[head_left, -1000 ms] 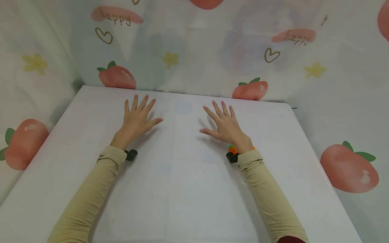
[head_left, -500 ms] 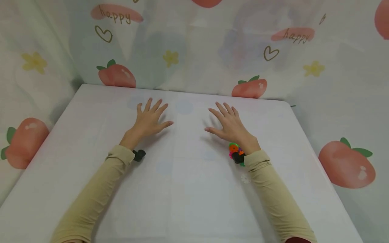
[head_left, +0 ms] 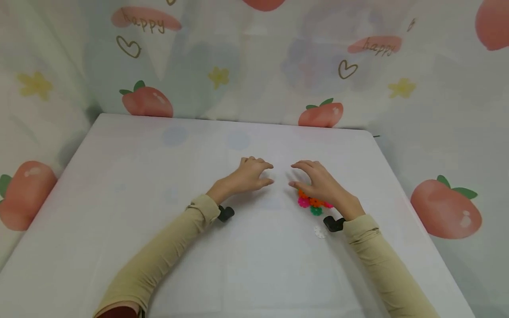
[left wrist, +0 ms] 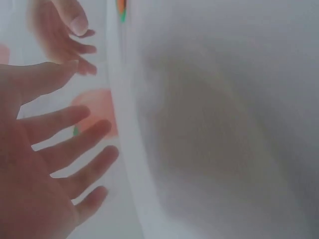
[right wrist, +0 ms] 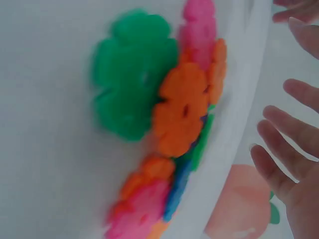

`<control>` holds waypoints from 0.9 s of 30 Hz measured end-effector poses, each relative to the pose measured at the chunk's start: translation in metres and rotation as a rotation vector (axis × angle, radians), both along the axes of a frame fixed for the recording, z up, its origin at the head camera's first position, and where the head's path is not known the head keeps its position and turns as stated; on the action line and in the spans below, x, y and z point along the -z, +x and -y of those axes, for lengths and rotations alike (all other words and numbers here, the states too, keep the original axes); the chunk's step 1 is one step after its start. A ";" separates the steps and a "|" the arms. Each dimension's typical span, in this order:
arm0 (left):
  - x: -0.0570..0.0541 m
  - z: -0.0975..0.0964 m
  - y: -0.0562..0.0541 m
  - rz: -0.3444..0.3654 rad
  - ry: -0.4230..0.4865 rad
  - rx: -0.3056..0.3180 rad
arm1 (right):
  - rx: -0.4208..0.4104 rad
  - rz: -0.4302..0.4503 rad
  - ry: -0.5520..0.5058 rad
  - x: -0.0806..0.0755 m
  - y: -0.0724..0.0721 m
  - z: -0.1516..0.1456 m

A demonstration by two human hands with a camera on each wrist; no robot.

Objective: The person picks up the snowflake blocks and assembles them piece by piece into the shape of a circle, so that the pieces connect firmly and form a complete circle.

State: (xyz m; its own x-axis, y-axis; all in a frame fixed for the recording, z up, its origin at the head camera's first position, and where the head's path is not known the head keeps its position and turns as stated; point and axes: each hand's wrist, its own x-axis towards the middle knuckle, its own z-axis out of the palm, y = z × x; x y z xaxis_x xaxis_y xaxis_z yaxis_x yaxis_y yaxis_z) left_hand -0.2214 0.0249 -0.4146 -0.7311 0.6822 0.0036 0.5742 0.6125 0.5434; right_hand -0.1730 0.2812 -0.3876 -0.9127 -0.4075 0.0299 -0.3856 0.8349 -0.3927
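Note:
In the head view my left hand (head_left: 248, 176) hovers over the middle of the table with nothing in its grasp, fingers spread and slightly bent. Facing it across a small gap is my right hand (head_left: 321, 184), likewise holding nothing. Under and beside the right hand lies a small pile of flower-shaped plastic pieces (head_left: 316, 202), partly covered by that hand. The right wrist view shows a green piece (right wrist: 132, 74), an orange piece (right wrist: 182, 109), a pink piece (right wrist: 199, 35) and a blue piece (right wrist: 178, 191) close together, the green one blurred.
A white flower-shaped piece (head_left: 320, 232) lies apart from the pile, toward the front. The white-covered table (head_left: 254, 265) ends at the back against a hanging cloth (head_left: 254, 79) printed with peaches. Black wrist cameras sit under both wrists.
Both hands have come nearer to me; the left swung right, the right slightly right, so they now face each other. Their spread fingers have bent inward. More of the coloured pile shows.

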 end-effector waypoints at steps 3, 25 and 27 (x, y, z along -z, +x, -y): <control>-0.008 -0.023 0.009 -0.008 -0.007 0.023 | 0.023 0.020 -0.018 0.002 0.009 -0.010; 0.005 -0.096 0.015 0.097 0.031 0.146 | 0.047 -0.011 -0.018 0.013 0.050 -0.053; 0.007 -0.099 0.017 0.080 -0.004 0.138 | 0.052 0.002 -0.008 0.014 0.050 -0.053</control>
State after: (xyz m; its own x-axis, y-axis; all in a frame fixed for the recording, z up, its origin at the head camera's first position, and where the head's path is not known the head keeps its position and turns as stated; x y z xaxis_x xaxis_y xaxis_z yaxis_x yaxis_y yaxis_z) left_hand -0.2047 0.1235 -0.4212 -0.6280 0.7763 -0.0539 0.6080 0.5327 0.5886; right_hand -0.1233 0.3342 -0.4011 -0.9326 -0.3597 0.0307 -0.3412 0.8505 -0.4003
